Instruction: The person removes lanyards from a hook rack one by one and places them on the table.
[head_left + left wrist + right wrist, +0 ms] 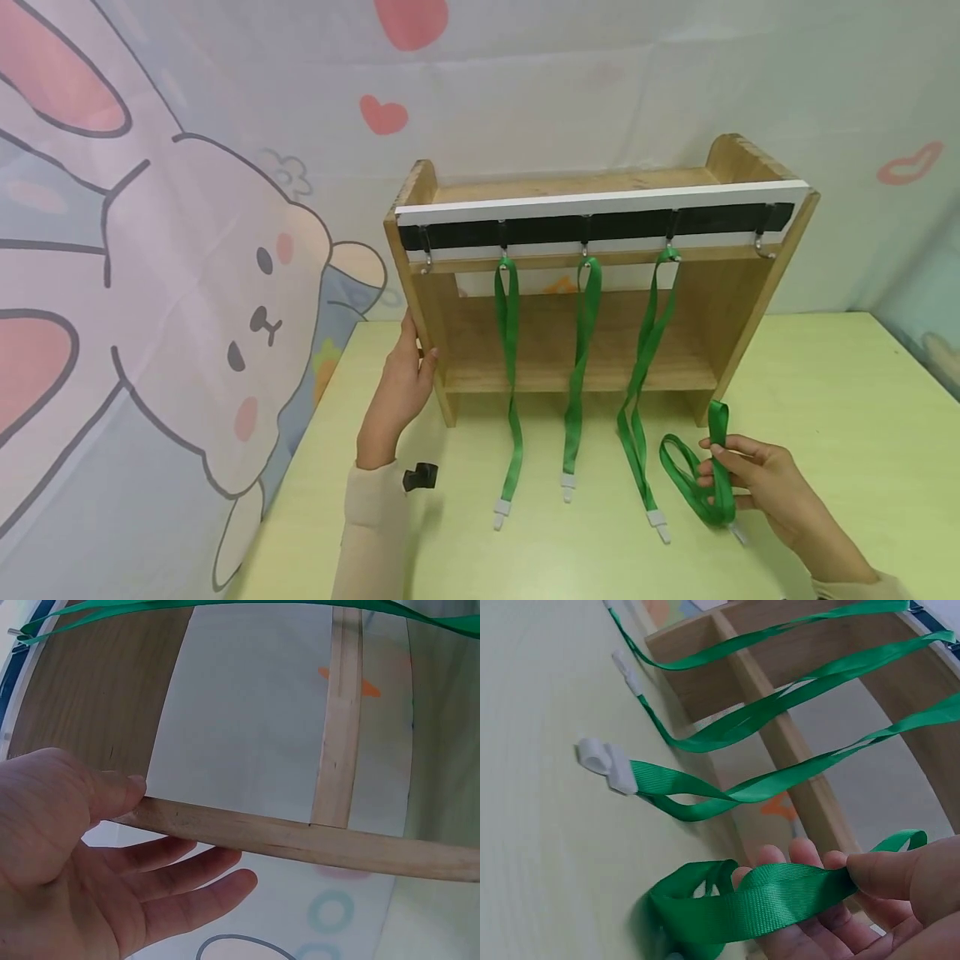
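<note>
My left hand [401, 383] holds the left side panel of a wooden shelf [738, 292]. In the left wrist view, the thumb lies on one face of the panel edge [225, 823] and the fingers on the other. Right of the shelf's foot, my right hand [768, 479] pinches a green lanyard [757, 904] near its upper loop. Its lower part hangs in folds close to the table, with the pale clip [738, 533] at the bottom. Three more green lanyards [510, 325], [574, 383], [637, 375] hang from the middle hooks, their white clips low in front of the shelf.
A white rail with a black strip [543, 231] runs along the shelf's top front and carries the hooks. The leftmost hook [426, 260] and rightmost hook [761, 246] bear nothing. A pale green table [840, 392] lies beneath, with a cartoon-printed cloth [622, 100] behind.
</note>
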Available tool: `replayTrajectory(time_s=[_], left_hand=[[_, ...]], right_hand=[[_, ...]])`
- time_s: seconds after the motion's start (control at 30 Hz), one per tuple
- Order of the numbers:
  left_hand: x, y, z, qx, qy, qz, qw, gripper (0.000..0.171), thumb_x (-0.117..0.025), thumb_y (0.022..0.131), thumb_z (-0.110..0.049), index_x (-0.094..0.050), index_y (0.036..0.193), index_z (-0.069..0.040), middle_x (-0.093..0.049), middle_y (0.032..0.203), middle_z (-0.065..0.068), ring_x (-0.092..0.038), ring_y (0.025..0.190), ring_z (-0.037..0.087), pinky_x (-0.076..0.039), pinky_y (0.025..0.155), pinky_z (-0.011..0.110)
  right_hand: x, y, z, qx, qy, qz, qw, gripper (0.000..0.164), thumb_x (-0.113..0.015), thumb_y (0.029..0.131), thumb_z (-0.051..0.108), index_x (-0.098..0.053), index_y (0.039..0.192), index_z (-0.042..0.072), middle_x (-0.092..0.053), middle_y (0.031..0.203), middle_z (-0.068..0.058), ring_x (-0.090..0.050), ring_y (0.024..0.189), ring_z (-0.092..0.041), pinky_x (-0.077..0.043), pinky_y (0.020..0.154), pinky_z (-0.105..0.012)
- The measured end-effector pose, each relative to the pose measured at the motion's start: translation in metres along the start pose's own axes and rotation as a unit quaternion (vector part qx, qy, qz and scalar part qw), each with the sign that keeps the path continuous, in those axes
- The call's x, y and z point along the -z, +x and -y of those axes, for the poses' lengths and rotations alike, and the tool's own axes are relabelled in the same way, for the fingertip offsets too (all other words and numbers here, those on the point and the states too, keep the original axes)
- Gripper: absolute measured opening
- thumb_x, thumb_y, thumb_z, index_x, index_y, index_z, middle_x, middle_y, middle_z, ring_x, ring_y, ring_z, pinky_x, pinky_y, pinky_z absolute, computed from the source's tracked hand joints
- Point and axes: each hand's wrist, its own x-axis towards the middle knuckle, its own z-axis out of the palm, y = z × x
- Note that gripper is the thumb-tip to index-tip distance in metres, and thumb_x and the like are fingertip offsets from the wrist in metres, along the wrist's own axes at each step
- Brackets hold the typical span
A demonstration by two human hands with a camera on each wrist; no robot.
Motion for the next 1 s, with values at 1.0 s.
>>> replayTrajectory(time_s=[1.0], left_hand=[[0.0, 0.001, 0.0, -0.011, 0.003, -0.008, 0.9999, 0.072, -0.052, 0.102, 0.002, -0.007, 0.158, 0.004, -0.04, 0.147, 0.035, -0.052, 0.126, 0.048, -0.046, 0.1, 0.057]], right_hand=[[-0.024, 0.012, -0.014, 0.044, -0.378, -0.095, 0.92, 0.02, -0.069, 0.095, 0.009, -0.074, 0.102, -0.009, -0.071, 0.085, -0.007, -0.059, 0.075, -0.018, -0.048, 0.059, -0.029]])
